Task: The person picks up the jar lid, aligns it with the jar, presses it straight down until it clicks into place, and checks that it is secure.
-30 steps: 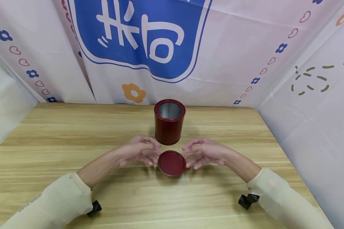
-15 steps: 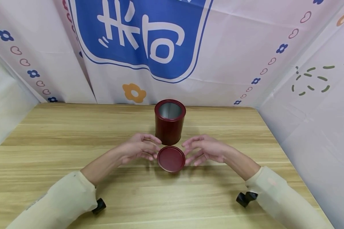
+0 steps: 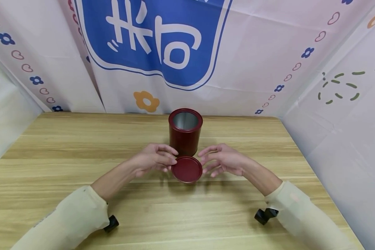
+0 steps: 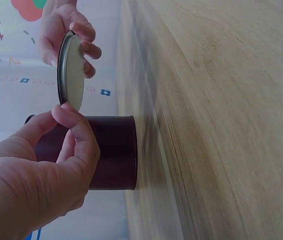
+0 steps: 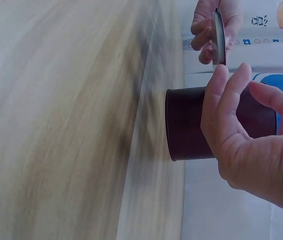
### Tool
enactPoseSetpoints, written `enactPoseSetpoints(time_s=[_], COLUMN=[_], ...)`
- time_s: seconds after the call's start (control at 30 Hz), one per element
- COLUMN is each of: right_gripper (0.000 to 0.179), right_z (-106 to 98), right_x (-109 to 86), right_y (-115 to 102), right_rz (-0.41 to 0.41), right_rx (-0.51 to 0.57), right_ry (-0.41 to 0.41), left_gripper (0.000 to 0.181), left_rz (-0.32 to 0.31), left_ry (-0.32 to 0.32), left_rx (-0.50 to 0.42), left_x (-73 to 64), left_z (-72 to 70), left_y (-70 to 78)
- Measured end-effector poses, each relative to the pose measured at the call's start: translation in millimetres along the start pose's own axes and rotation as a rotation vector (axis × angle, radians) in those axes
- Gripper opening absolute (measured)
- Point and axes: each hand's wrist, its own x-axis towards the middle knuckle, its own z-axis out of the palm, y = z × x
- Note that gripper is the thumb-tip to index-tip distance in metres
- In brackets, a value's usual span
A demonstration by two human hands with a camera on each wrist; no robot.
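Note:
A dark red round tin lid (image 3: pixel 186 169) is held above the table, nearly level, in front of a dark red tin (image 3: pixel 185 140) that stands upright with its top open. My left hand (image 3: pixel 153 159) pinches the lid's left edge between thumb and fingers; in the left wrist view the lid's pale underside (image 4: pixel 74 75) shows. My right hand (image 3: pixel 223 160) is at the lid's right edge, fingers spread and slightly bent. In the right wrist view its fingertips (image 5: pixel 220 75) reach the lid's rim, with the thumb apart; whether they press on it I cannot tell.
The wooden table (image 3: pixel 65 149) runs back to a printed cloth backdrop (image 3: pixel 253 45). White cloth also hangs at the right side (image 3: pixel 337 139). Black devices (image 3: pixel 262 216) are strapped under both sleeves.
The lid has moved slightly away from me, toward the tin, and both hands have moved forward with it. The left thumb now lies on the lid's edge. The tin stays put.

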Motion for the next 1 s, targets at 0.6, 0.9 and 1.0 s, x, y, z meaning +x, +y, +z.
enactPoseSetpoints(time_s=[0.6,0.9,1.0], right_gripper=[0.041,0.039,0.041], right_z=[1.3,3.7,4.4], right_x=[6.3,7.7,7.5], right_y=[-9.5,-12.6,-14.0], right_rz=[-0.073,-0.087,-0.093], right_rx=[-0.059,-0.054,-0.054], right_ry=[0.061,0.060,0.048], left_gripper=[0.029,0.027,0.028], left_rz=[0.023,0.030,0.038], left_ry=[0.049,0.046,0.041], left_rx=[-0.037,-0.029,-0.014], left_x=[2.5,2.3,1.9], left_z=[7.0,8.2,8.9], left_y=[4.6,7.6,8.9])
